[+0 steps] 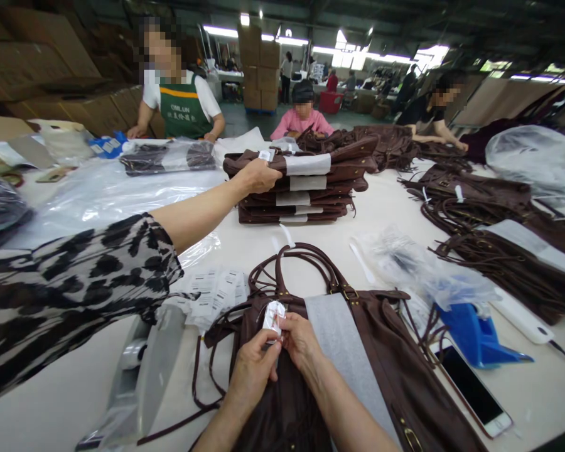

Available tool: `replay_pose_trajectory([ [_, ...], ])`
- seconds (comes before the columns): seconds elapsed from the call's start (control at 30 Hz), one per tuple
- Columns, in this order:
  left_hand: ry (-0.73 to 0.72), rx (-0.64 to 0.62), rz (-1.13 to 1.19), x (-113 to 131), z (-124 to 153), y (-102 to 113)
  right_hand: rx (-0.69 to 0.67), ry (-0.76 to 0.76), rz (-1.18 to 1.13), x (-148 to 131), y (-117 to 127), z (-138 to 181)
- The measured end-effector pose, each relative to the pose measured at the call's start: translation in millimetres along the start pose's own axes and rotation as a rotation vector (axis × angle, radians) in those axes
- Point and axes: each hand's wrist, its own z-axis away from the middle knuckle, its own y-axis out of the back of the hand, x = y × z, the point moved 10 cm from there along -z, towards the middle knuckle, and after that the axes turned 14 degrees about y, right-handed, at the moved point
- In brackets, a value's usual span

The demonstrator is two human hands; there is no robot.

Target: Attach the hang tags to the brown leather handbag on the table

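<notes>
A dark brown handbag [376,339] lies on the table before me, its looped handles pointing away and a grey-white strip [336,333] wrapped across it. Over its left part, both my hands meet at a small white tag [275,314]. My left hand [252,364] is closed, thumb and forefinger pinching at the tag's lower end. Beside it, my right hand [301,339] is closed too, its fingertips on the tag's right edge. The exact grip of each is partly hidden by the fingers. A co-worker's hand [261,176] from the left touches a stack of folded brown bags [306,182].
A tape dispenser [139,370] and printed labels [216,295] lie left of the bag. To the right are a phone [473,383], a blue tape dispenser [471,333], clear plastic bags [419,263] and more brown bags [522,257]. Several people work behind the table.
</notes>
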Motion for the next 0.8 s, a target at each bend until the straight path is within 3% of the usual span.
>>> replay_pose_trajectory([
  [0.13,0.039,0.007,0.010,-6.6,1.0,-5.0,-0.001,0.023,-0.013,-1.3,-4.8,4.8],
  [0.23,0.070,0.017,0.073,-8.3,1.4,-4.4,-0.075,0.026,0.023,-3.7,-12.2,12.9],
  [0.3,0.080,0.071,0.114,-8.1,2.6,2.0,-0.146,0.075,0.160,-10.2,-14.2,17.2],
  [0.4,0.063,0.141,0.123,-3.5,4.6,11.7,-0.259,0.283,0.453,-31.9,-17.2,20.0],
  [0.5,0.029,0.202,0.093,3.6,4.4,23.0,-0.351,0.389,0.592,-41.7,-20.7,23.3],
  [0.67,-0.021,0.413,-0.009,10.6,11.0,57.6,-0.245,0.489,0.581,-62.5,-3.9,29.9],
  [0.8,-0.151,0.604,-0.188,19.5,41.2,79.4,-0.160,0.585,0.638,-90.4,27.1,46.4],
])
